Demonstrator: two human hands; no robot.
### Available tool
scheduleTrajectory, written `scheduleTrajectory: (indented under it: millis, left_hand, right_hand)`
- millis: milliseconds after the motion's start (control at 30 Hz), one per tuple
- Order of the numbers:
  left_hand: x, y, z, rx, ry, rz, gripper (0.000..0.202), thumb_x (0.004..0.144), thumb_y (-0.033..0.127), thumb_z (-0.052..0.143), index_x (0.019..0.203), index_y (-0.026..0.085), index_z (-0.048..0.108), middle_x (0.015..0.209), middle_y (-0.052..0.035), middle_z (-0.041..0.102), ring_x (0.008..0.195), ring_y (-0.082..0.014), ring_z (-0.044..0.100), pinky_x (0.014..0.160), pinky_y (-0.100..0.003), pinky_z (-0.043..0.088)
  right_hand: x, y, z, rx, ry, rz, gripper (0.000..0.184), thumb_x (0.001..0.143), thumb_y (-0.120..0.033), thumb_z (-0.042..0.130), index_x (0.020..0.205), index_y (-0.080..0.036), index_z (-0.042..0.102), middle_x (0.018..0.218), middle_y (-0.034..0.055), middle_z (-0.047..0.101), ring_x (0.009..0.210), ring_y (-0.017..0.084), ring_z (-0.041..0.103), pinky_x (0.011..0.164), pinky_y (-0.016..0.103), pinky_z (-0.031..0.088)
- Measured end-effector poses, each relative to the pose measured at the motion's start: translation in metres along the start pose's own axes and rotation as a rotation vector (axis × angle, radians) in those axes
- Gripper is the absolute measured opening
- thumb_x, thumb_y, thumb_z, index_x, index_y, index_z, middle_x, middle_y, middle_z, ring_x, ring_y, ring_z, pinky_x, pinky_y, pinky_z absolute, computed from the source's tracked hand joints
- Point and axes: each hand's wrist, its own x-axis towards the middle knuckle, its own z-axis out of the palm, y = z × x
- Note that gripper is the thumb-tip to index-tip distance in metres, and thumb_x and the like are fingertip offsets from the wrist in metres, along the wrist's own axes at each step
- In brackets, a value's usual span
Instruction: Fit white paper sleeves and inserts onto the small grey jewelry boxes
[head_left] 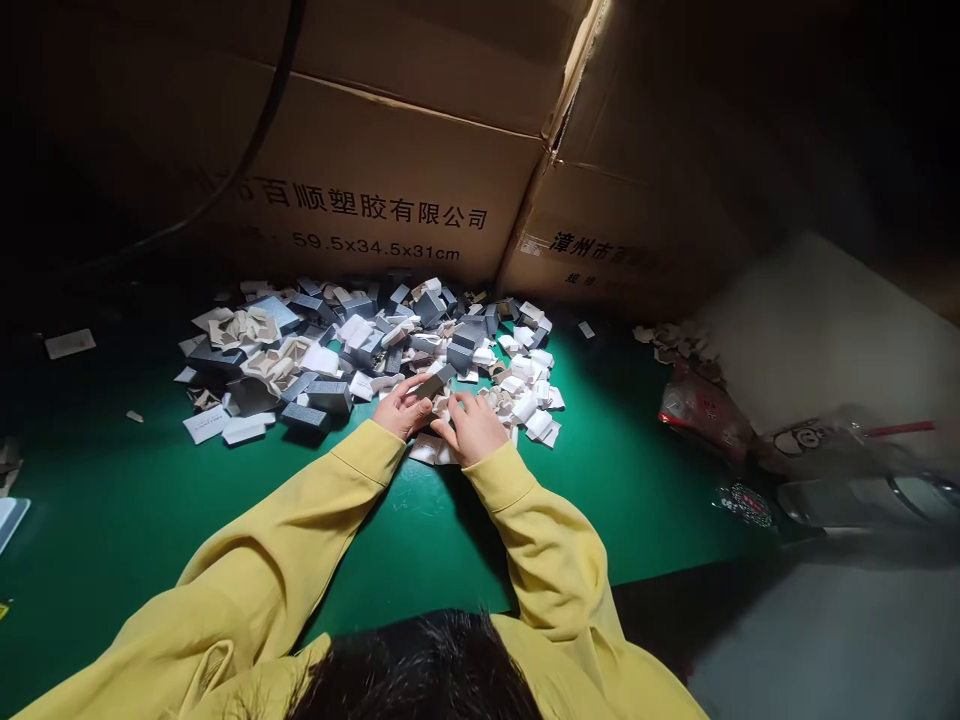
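A heap of small grey boxes and white folded card pieces (360, 340) lies on the green table top (150, 500). My left hand (403, 405) and my right hand (472, 428), both in yellow sleeves, meet at the near edge of the heap. My left hand's fingers are closed on a small dark grey box (430, 386). My right hand is curled beside it, fingertips touching the white pieces under the box; what it grips, if anything, is hidden.
Large brown cardboard cartons (390, 190) with printed lettering stand right behind the heap. A red-and-clear plastic bag (705, 410) and clear wrapping lie at the right. Loose white cards (70, 343) lie at the far left. My dark hair fills the bottom edge.
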Motion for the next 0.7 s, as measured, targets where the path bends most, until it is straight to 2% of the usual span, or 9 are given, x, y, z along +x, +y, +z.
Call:
scheduleTrajectory:
  millis: [67,233,367,533,700]
  left_hand:
    - [0.002,0.001,-0.002,-0.055,0.021,-0.051,0.079,0.055,0.042,0.089,0.123,0.019,0.058,0.095,-0.0058,0.072,0.078,-0.0154,0.068,0.063,-0.021,0.054]
    - [0.004,0.003,-0.006,-0.18,0.008,-0.084,0.064,0.058,0.046,0.088,0.111,0.019,0.061,0.092,-0.0028,0.071,0.073,-0.0136,0.067,0.057,-0.02,0.055]
    - [0.003,0.003,-0.006,-0.221,-0.024,-0.079,0.055,0.062,0.043,0.087,0.104,0.018,0.062,0.09,-0.0012,0.069,0.07,-0.0121,0.066,0.059,-0.021,0.057]
    - [0.002,0.003,-0.006,-0.189,-0.011,-0.089,0.057,0.063,0.04,0.087,0.109,0.019,0.06,0.085,0.001,0.068,0.069,-0.0113,0.065,0.058,-0.021,0.055]
    - [0.003,0.002,-0.006,-0.196,0.002,-0.083,0.052,0.067,0.04,0.084,0.108,0.019,0.06,0.086,-0.0008,0.07,0.072,-0.0138,0.066,0.063,-0.024,0.056]
  right_hand:
    - [0.0,0.004,0.002,0.06,0.104,-0.02,0.043,0.093,-0.045,0.056,0.125,-0.017,0.062,0.122,0.0131,0.065,0.104,0.027,0.057,0.087,0.039,0.049]
    - [0.002,0.012,0.004,0.208,0.301,-0.178,0.031,0.093,-0.045,0.057,0.11,-0.023,0.071,0.114,0.0087,0.071,0.101,0.026,0.058,0.087,0.04,0.046]
    - [0.004,0.012,0.005,0.28,0.312,-0.226,0.03,0.093,-0.042,0.057,0.112,-0.025,0.071,0.114,0.0081,0.071,0.101,0.026,0.057,0.09,0.042,0.044]
    - [0.005,0.013,0.01,0.298,0.271,-0.246,0.026,0.091,-0.036,0.061,0.112,-0.025,0.072,0.112,0.0071,0.073,0.099,0.025,0.057,0.09,0.041,0.045]
    - [0.007,0.015,0.015,0.367,0.277,-0.285,0.025,0.093,-0.033,0.055,0.11,-0.023,0.071,0.108,0.0074,0.074,0.096,0.024,0.061,0.089,0.041,0.049]
